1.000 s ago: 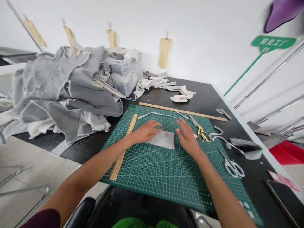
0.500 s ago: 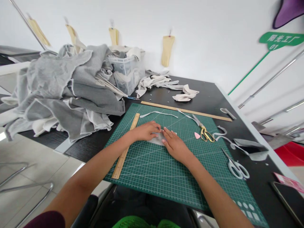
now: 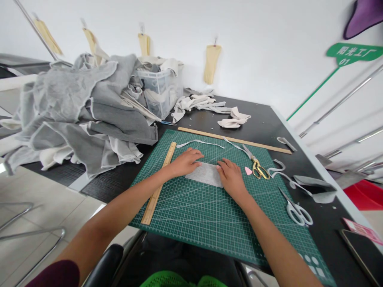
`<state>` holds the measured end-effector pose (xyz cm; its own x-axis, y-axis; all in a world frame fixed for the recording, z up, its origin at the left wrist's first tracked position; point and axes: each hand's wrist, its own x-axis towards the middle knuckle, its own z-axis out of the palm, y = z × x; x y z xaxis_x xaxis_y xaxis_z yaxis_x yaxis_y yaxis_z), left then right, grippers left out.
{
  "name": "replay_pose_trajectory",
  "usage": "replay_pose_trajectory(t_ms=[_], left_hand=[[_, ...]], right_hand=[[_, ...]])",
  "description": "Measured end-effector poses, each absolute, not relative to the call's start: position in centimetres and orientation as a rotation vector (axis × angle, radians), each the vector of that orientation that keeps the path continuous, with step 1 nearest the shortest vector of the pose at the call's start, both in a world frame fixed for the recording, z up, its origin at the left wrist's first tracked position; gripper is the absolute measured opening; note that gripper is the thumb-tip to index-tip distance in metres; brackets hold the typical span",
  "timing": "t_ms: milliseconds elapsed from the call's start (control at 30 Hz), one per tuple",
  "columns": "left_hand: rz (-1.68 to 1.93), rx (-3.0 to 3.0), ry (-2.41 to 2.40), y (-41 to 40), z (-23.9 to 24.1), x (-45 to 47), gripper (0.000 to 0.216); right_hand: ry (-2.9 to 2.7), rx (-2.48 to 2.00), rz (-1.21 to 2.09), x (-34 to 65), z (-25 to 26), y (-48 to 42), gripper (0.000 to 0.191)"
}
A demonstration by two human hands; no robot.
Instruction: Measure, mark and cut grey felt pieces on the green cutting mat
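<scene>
A small grey rectangle of fabric (image 3: 205, 174) lies flat on the green cutting mat (image 3: 191, 211). My left hand (image 3: 187, 161) rests at its left end, fingers stretched out and thumb apart. At the right end lies my right hand (image 3: 231, 175), its fingers spread over that edge of the cloth. Left of the fabric, partly under my left forearm, is a short wooden ruler (image 3: 153, 203). Gold-handled scissors (image 3: 256, 166) and a pink tailor's chalk (image 3: 248, 171) lie to the right of my right hand.
A long wooden ruler (image 3: 233, 139) crosses the mat's far edge. White-handled scissors (image 3: 296, 211) and a phone (image 3: 363, 255) lie at the right. A grey fabric heap (image 3: 89, 99) and a clear plastic box (image 3: 161, 89) stand at the left. Thin fabric strips (image 3: 200, 142) lie beyond my hands.
My hands have moved apart, the right one shifting right along the cloth. More of the grey fabric shows between them, lying flat.
</scene>
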<state>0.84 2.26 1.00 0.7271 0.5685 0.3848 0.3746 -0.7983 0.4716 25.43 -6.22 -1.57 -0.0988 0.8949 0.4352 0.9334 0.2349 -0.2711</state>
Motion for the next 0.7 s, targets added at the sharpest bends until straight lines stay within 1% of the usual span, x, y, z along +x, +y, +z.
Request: replay_pose_trajectory(t_ms=[100,200,333,533,633,700], left_hand=[[0.760,2.596,0.839,2.3,0.4,1.0,0.036],[0.711,2.597,0.899,2.6,-0.1,0.8,0.035],[0.652,2.615,0.892,2.8,0.0,0.7,0.025],[0.677,2.636,0.858,2.1,0.9,1.1,0.010],[0.651,2.634,0.838,1.6,1.2,1.3,0.008],[0.634,2.595,0.855,1.3,1.3,1.5,0.012]], right_hand=[[-2.015,-1.690,-0.109,25.3,-1.6,-6.3,0.035],[-1.993,-1.692,-0.058,25.6,-1.5,-6.1,0.031],[-1.988,-1.690,-0.007,25.9,-1.5,-6.0,0.023],[-1.933,-1.631,0.098,25.6,-1.3,-6.2,0.010],[-1.932,-1.584,0.155,25.3,-0.9,-6.5,0.008],[-1.929,-1.568,0.200,25.1,-0.6,-6.7,0.009]])
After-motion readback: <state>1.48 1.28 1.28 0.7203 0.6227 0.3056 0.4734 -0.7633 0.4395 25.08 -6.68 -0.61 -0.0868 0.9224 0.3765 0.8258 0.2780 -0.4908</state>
